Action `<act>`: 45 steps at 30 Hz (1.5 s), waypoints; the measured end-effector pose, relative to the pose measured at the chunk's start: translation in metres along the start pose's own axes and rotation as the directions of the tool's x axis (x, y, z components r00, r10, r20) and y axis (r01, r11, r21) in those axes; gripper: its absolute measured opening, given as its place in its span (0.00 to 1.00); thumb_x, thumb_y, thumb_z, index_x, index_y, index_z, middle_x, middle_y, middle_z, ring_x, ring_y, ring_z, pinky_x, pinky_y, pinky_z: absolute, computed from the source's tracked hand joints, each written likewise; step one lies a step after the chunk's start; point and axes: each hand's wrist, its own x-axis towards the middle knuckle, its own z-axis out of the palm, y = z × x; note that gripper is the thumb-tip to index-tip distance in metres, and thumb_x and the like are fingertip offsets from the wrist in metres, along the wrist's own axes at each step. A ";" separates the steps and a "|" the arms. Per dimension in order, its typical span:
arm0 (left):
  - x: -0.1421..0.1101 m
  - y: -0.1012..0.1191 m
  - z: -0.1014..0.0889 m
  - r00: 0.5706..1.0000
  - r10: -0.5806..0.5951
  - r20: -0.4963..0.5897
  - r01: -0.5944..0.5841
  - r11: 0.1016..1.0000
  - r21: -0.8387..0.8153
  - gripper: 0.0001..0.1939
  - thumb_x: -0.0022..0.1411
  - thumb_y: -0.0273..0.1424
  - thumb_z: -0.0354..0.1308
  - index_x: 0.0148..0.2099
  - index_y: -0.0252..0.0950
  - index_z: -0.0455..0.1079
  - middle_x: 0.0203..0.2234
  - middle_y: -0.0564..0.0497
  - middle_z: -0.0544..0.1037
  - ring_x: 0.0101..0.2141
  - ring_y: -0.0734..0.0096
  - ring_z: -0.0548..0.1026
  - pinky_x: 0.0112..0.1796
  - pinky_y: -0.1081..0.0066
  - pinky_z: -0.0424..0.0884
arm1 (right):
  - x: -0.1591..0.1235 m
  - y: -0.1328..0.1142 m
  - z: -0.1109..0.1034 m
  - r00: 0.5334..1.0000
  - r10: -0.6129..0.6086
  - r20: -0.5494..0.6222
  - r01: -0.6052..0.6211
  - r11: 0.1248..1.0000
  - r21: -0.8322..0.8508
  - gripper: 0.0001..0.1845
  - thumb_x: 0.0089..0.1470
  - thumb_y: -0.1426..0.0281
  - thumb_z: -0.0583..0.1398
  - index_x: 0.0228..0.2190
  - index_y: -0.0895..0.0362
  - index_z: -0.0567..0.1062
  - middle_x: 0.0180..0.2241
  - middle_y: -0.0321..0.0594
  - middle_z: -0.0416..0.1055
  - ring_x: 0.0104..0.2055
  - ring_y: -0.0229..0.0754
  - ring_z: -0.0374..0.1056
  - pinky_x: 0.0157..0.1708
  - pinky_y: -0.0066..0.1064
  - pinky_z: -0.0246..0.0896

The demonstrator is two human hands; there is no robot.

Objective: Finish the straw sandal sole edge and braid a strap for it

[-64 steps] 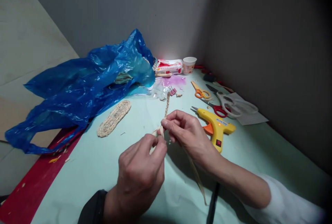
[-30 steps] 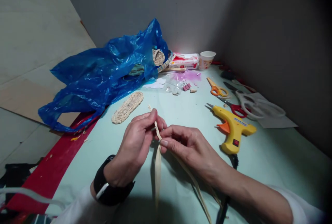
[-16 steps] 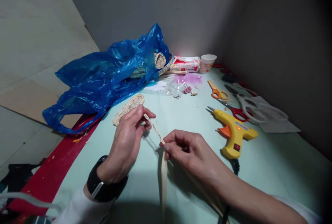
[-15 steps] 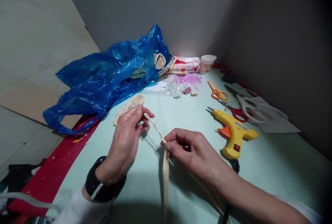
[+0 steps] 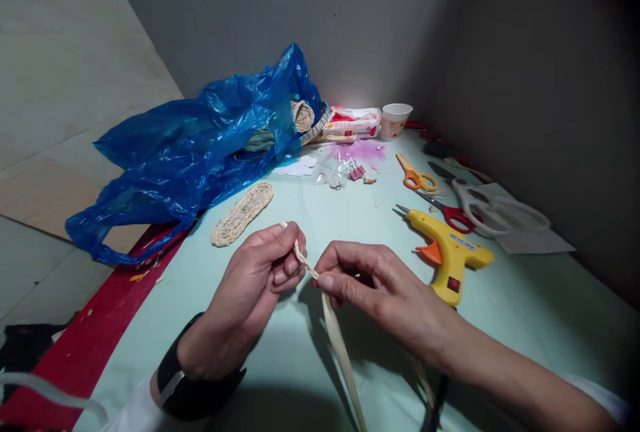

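left hand (image 5: 255, 275) and right hand (image 5: 383, 285) both pinch the pale braid (image 5: 303, 260) (loose strands (image 5: 340, 344) hang below).

Pinching with bare left hand (image 5: 260, 265), with thumb pressed to curled fingers, palm facing inward and wrist (image 5: 200, 355) low at left. Pinching likewise with bare right hand (image 5: 375, 279) just beside, thumb nearly straight below bent index finger, bare forearm (image 5: 505, 365) slanting to lower right.
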 end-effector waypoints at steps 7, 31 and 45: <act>0.003 -0.005 0.000 0.998 -0.068 -0.004 0.067 0.989 -0.134 0.15 0.67 0.29 0.54 0.27 0.31 0.68 0.18 0.57 0.60 0.17 0.83 0.52 0.18 0.81 0.50 | -0.001 0.001 0.003 0.999 -0.006 -0.050 0.006 1.000 -0.018 0.09 0.60 0.70 0.57 0.28 0.58 0.71 0.24 0.31 0.64 0.27 0.33 0.57 0.27 0.24 0.52; -0.023 0.002 0.014 0.977 -0.146 0.154 0.115 0.975 0.192 0.15 0.64 0.37 0.57 0.29 0.34 0.72 0.15 0.52 0.70 0.18 0.79 0.57 0.23 0.76 0.51 | -0.008 -0.004 -0.032 0.410 -0.870 0.272 0.430 -0.078 -0.899 0.14 0.64 0.77 0.51 0.43 0.71 0.75 0.33 0.54 0.78 0.30 0.44 0.69 0.23 0.34 0.61; -0.023 -0.006 0.019 0.994 -0.083 0.073 0.073 0.989 0.131 0.15 0.57 0.41 0.64 0.27 0.35 0.76 0.14 0.51 0.75 0.11 0.85 0.58 0.16 0.78 0.45 | -0.011 0.002 -0.016 0.448 -0.886 0.119 0.434 0.099 -0.896 0.10 0.61 0.76 0.55 0.41 0.67 0.73 0.29 0.49 0.75 0.28 0.43 0.67 0.23 0.33 0.60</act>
